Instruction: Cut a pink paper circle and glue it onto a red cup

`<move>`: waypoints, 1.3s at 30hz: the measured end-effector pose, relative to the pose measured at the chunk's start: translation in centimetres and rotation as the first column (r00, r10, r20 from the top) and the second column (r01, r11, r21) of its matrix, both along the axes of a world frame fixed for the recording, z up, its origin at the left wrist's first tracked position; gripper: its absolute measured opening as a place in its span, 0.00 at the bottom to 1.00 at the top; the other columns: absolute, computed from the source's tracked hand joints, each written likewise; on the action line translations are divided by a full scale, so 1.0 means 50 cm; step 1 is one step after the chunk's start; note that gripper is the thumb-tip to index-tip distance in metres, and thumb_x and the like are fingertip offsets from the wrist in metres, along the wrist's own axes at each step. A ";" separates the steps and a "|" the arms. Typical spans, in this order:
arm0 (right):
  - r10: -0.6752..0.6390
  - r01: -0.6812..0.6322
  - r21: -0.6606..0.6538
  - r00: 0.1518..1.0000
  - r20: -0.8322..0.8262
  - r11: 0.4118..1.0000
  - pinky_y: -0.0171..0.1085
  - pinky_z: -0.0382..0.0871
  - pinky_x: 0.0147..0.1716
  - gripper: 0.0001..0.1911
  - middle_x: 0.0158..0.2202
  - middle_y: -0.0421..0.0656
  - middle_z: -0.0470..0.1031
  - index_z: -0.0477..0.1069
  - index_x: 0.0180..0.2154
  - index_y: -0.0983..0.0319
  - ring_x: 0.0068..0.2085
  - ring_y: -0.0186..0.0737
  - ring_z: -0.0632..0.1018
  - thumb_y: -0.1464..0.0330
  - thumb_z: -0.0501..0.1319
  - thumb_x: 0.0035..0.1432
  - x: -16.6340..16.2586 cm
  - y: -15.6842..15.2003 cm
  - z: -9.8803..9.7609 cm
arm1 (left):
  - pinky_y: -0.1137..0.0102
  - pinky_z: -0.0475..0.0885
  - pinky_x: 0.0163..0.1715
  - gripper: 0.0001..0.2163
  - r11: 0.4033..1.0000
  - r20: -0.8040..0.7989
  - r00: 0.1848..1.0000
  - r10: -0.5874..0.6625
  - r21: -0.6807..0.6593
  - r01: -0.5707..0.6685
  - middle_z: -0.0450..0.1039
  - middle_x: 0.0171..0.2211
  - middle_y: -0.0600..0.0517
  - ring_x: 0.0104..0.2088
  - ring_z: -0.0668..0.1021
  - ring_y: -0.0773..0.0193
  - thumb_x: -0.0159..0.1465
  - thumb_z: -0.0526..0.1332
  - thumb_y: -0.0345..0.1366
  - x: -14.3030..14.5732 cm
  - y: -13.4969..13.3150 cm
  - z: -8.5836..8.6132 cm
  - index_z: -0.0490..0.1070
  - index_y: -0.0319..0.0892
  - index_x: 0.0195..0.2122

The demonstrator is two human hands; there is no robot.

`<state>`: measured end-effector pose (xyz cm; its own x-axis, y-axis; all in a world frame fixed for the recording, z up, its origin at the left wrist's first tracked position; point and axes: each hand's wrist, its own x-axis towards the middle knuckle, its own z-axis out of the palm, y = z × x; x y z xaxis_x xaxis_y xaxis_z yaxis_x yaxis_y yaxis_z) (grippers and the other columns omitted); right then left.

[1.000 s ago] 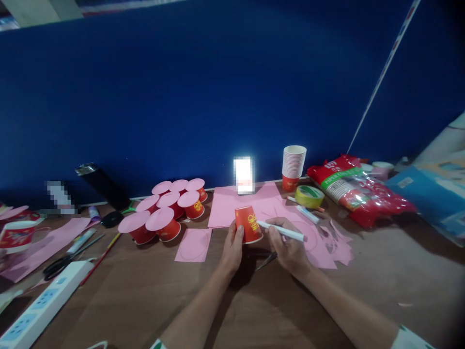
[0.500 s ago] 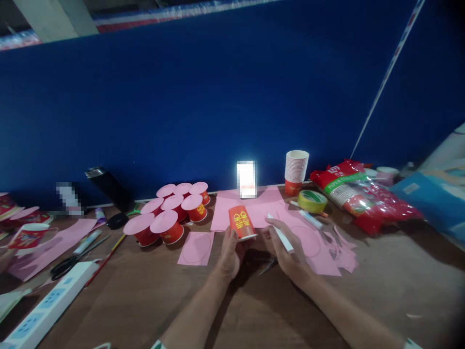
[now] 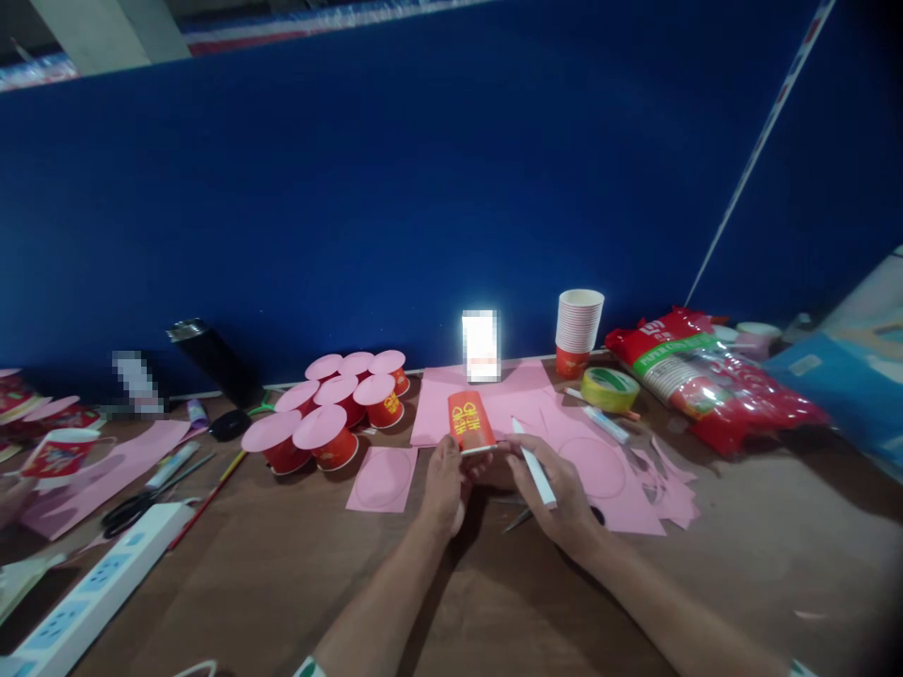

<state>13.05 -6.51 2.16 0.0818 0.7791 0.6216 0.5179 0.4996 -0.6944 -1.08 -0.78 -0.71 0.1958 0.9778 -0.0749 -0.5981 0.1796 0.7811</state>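
My left hand [image 3: 444, 484] is closed round the rim of an upturned red paper cup [image 3: 470, 421] with yellow print, held just above the brown table. My right hand [image 3: 554, 494] grips a white marker [image 3: 534, 464] that points up and to the left, its tip close to the cup's rim. Under and behind the hands lie pink paper sheets [image 3: 494, 400], one with a drawn circle [image 3: 598, 467]. A pair of scissors [image 3: 518, 516] lies partly hidden beneath my right hand.
Several upturned red cups capped with pink discs [image 3: 331, 414] stand at left. A stack of cups [image 3: 577, 331], a tape roll [image 3: 609, 387] and a red bag of cups [image 3: 705, 376] sit at right. A power strip [image 3: 85, 588] and black scissors [image 3: 131, 512] lie far left. A blue wall stands behind.
The cup has tilted back and risen slightly in my left hand. My right hand has swung the marker from pointing right to pointing up-left near the cup's rim.
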 end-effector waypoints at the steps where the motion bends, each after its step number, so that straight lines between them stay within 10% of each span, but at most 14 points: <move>1: 0.004 -0.004 0.011 1.000 0.007 1.000 0.39 0.76 0.42 0.11 0.41 0.47 0.78 0.69 0.45 0.59 0.42 0.42 0.80 0.71 0.56 0.61 -0.001 0.000 -0.001 | 0.61 0.72 0.44 0.24 1.000 -0.018 1.000 0.013 -0.002 -0.013 0.77 0.37 0.44 0.39 0.79 0.56 0.55 0.61 0.55 0.001 0.001 -0.002 0.71 0.37 0.41; 24: 0.039 -0.041 0.079 0.999 0.032 0.996 0.40 0.75 0.44 0.13 0.44 0.47 0.76 0.69 0.48 0.59 0.44 0.41 0.78 0.73 0.54 0.62 0.007 0.000 -0.011 | 0.63 0.70 0.47 0.24 0.978 -0.106 0.976 -0.191 0.062 0.198 0.75 0.46 0.43 0.42 0.79 0.57 0.51 0.71 0.36 -0.009 -0.010 0.015 0.69 0.40 0.49; 39: 0.042 -0.037 0.171 0.999 -0.025 0.985 0.42 0.75 0.40 0.12 0.38 0.46 0.79 0.72 0.46 0.58 0.39 0.43 0.80 0.71 0.56 0.61 0.003 -0.020 0.006 | 0.55 0.70 0.49 0.34 0.971 0.072 0.983 -0.167 -0.161 0.176 0.76 0.44 0.42 0.45 0.78 0.52 0.57 0.47 0.65 -0.011 -0.008 0.022 0.71 0.40 0.47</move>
<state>13.22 -7.54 2.46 0.0728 0.6649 0.7433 0.4768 0.6314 -0.6115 -1.62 -1.16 0.40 0.3682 0.9040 -0.2174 -0.5901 0.4079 0.6967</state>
